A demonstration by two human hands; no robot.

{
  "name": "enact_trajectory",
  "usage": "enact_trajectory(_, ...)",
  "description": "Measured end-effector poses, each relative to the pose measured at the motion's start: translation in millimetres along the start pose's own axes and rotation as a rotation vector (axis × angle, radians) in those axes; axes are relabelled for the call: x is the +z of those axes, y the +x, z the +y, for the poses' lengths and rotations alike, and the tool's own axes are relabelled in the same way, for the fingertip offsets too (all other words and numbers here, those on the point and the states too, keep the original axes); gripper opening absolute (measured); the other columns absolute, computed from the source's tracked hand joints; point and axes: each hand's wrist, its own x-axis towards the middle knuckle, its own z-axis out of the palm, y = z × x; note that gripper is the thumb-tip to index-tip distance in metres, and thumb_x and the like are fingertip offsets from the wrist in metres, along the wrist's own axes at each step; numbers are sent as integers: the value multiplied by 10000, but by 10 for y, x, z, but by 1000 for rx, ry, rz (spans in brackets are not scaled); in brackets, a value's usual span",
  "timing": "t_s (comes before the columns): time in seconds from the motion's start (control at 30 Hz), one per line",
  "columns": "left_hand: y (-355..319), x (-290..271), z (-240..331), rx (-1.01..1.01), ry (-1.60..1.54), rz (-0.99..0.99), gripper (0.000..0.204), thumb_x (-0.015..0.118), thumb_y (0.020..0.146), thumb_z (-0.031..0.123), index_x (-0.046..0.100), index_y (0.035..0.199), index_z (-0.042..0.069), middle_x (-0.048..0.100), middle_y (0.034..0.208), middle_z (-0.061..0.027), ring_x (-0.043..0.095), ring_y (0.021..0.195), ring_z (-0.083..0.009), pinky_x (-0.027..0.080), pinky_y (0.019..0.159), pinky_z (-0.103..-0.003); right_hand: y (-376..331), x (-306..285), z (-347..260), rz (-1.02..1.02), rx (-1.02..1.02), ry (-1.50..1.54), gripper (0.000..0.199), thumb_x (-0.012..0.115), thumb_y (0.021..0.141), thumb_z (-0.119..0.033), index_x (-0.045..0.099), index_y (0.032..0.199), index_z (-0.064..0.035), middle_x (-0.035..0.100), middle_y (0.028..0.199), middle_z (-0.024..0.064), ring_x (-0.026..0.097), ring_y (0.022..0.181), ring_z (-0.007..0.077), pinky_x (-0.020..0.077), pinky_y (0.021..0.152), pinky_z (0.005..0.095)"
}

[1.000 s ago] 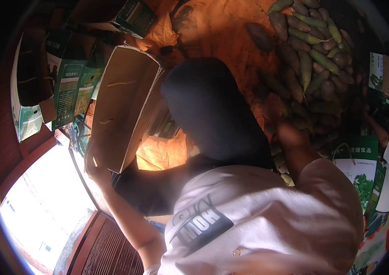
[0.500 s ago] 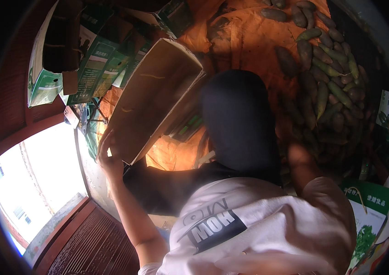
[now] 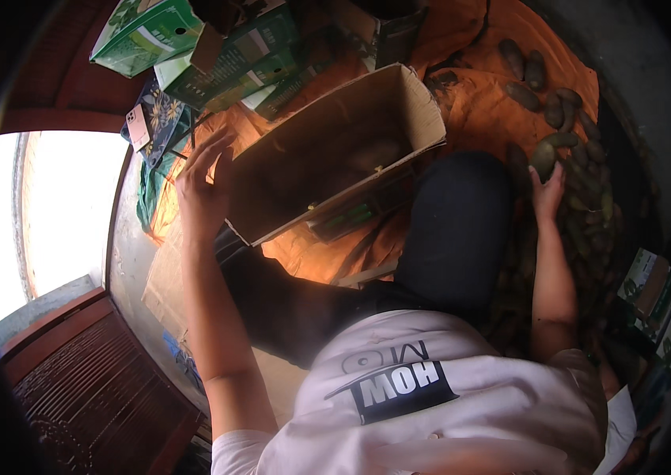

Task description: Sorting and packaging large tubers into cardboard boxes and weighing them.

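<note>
A long open cardboard box (image 3: 422, 119) stands in front of me, past my bent knees, its brown inside in shadow. What lies in it is too dim to make out. My left hand (image 3: 202, 186) is at the box's left end, fingers stretched out and a little apart; whether they touch the cardboard I cannot tell. On the right, my right hand (image 3: 547, 190) grips a plump greenish root vegetable (image 3: 543, 161) at the edge of a heap of similar roots (image 3: 589, 210), some reddish brown, some green.
Orange sheeting (image 3: 474, 103) covers the floor beneath the box and roots. Green printed cartons (image 3: 233, 75) stand at the far left, beside a pink phone (image 3: 137, 127) on a floral cloth. More cartons (image 3: 644, 285) are at the right. A dark red carved wooden panel (image 3: 98, 388) stands near left.
The tilted box now sits flatter and farther right in view. My left hand has opened beside it. My right hand, hidden low by the heap before, has reached forward and holds a root.
</note>
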Motion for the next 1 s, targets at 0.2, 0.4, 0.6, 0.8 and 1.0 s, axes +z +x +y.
enact_trajectory(0.2, 135, 203, -443, -20, -124, -89, 311, 656, 967, 131, 686, 1273, 81, 711, 1245, -142, 655, 1193, -349, 498, 1022, -401, 1069, -1327, -1870, 164, -269, 744, 597, 750, 918, -9, 420, 1412, 45, 563, 1335, 146, 588, 1199, 225, 519, 1046, 351)
enact_trajectory(0.4, 87, 192, -647, -139, -124, -336, 395, 607, 977, 121, 613, 1371, 98, 586, 1416, -186, 576, 1283, -377, 466, 1081, -437, 699, -1436, -3885, -381, -672, 858, 471, 766, 877, 35, 542, 1290, 7, 652, 1222, 98, 650, 1122, 209, 536, 994, 355)
enact_trajectory(0.6, -33, 237, -756, -207, -63, -339, 448, 524, 963, 46, 568, 1407, 97, 609, 1364, -206, 587, 1244, -396, 489, 1041, -464, 38, -38, -4871, -923, -1349, 191, 604, 822, 798, -129, 518, 1310, -26, 633, 1204, 175, 641, 1087, 386, 524, 950, 453)
enact_trajectory(0.8, 33, 174, -494, -353, 66, -558, 468, 453, 980, 80, 548, 1433, 151, 618, 1359, -185, 593, 1235, -392, 496, 1027, -479, -479, 1272, -4768, -1237, -1259, -445, 548, 805, 808, -168, 539, 1272, -53, 677, 1151, 200, 646, 1105, 421, 532, 915, 503)
enact_trajectory(1.0, 93, 331, -530, -315, 31, -541, 471, 446, 977, 98, 556, 1427, 180, 661, 1271, -201, 628, 1174, -412, 519, 975, -504, -750, 1272, -4786, -1110, -1246, -265, 269, 593, 945, -105, 593, 1215, -96, 722, 995, 136, 713, 1003, 350, 578, 830, 489)
